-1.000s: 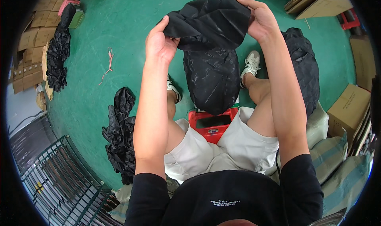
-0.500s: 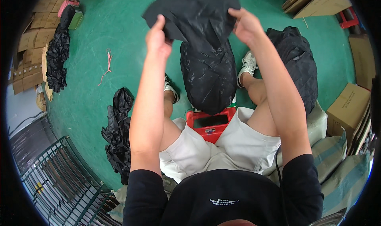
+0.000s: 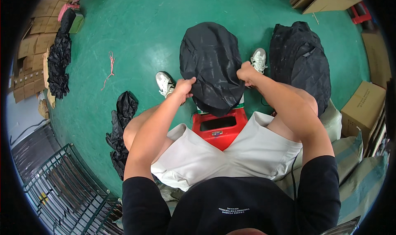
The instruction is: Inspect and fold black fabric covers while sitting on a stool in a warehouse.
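A black fabric piece (image 3: pixel 209 55) with a rounded far end lies between my legs, spread over whatever is beneath it. On its left edge my left hand (image 3: pixel 184 89) is closed, thumb on top of the cloth. My right hand (image 3: pixel 248 74) pinches the opposite edge with its fingers curled in. Creases run across the fabric between both hands. The near end of the cloth rests by a red plastic stool (image 3: pixel 231 136), where a sliver of something green and white shows; the rest of that support is hidden.
Right of my right shoe stands a large black fabric heap (image 3: pixel 300 57). Crumpled black fabric (image 3: pixel 126 107) lies to the left, another bundle (image 3: pixel 59 66) farther off. A cardboard box (image 3: pixel 363 105) and woven sacks (image 3: pixel 348 156) sit at right, a green wire rack (image 3: pixel 66 189) lower left.
Both hands have come down and toward me, laying the raised black fabric piece over the black stack. My knees have spread wider.
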The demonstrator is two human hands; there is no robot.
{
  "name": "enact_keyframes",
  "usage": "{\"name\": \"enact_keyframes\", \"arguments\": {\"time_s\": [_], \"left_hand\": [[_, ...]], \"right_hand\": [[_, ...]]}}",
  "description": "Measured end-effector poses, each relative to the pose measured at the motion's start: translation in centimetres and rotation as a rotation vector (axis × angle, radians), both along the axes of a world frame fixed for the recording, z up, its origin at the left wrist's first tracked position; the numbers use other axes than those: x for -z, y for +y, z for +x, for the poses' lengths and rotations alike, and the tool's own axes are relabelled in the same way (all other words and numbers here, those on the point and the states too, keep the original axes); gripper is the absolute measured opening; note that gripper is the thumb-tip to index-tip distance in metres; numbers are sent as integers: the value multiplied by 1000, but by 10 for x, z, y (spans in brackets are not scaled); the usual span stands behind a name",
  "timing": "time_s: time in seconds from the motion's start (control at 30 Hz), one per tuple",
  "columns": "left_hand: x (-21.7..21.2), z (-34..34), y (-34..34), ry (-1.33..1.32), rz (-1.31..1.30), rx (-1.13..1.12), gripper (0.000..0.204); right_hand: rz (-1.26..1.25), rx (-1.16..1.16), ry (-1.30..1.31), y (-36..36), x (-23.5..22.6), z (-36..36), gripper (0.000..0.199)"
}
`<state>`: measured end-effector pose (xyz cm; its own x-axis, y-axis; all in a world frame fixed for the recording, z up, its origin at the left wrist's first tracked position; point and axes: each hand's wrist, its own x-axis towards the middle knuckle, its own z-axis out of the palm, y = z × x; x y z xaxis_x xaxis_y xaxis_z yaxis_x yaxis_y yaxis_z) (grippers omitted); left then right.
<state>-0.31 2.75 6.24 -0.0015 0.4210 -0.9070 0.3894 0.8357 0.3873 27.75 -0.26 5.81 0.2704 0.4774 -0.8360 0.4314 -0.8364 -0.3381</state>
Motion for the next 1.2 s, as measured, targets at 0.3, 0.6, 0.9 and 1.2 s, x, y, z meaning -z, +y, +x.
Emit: {"name": "enact_keyframes", "arguments": {"time_s": [0.3,0.6,0.9,1.2], "left_hand": [[33,-30,-22,122,-33,81,31],[46,-40,-39,50,-124,75,30],[35,-43,-27,203,-82,589,26],[-103,-69,89,279,925,634,49]], "right_hand": [[-94,-374,-162,-41,27,-16,40],[-422,-746,79,-14,36,10,27],[284,-1126,-106,37,-83,-26,38],[547,-1105,-19,72,-143,-27,31]]}}
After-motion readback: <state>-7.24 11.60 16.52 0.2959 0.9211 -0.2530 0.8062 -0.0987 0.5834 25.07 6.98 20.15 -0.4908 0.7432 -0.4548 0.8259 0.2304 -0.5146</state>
